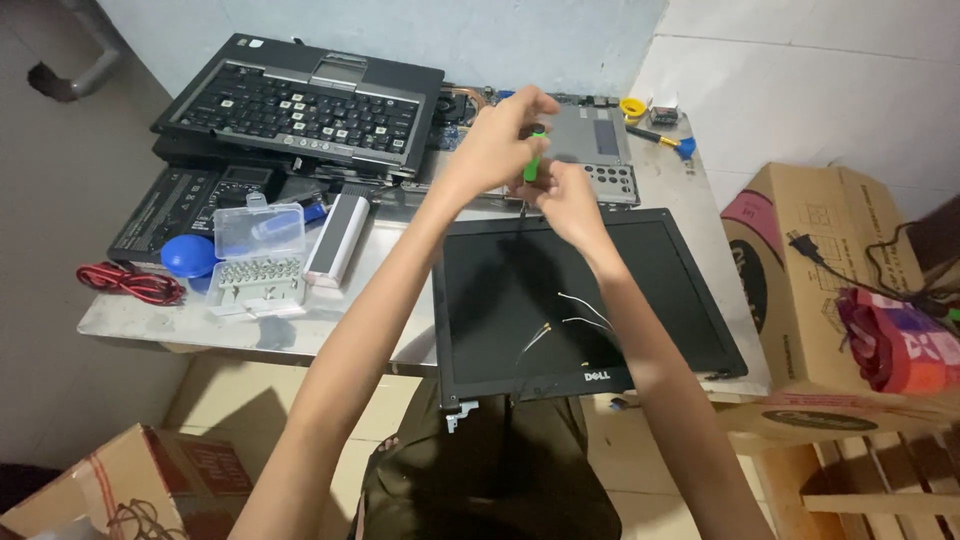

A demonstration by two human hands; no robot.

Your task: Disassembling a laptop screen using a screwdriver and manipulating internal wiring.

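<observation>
We gripped the green screwdriver (534,165) over the laptop base (590,160) | left hand (497,140) fingers curled around its handle | right hand (565,200) pinching the shaft | screen panel (590,300) just beside.

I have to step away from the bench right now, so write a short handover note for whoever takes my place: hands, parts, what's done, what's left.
Left hand: closed around the top of the green-handled screwdriver, held upright.
Right hand: fingers pinch the screwdriver's shaft low down, near the top edge of the laptop screen panel.
Parts: the screen panel lies flat, detached, with thin loose wires across it. The laptop base sits behind it; the removed keyboard rests at the back left. The bit case is open at the left.
Done: screen and keyboard are off the base.
Left: whatever the screwdriver tip is on; it is hidden by the hands.
</observation>
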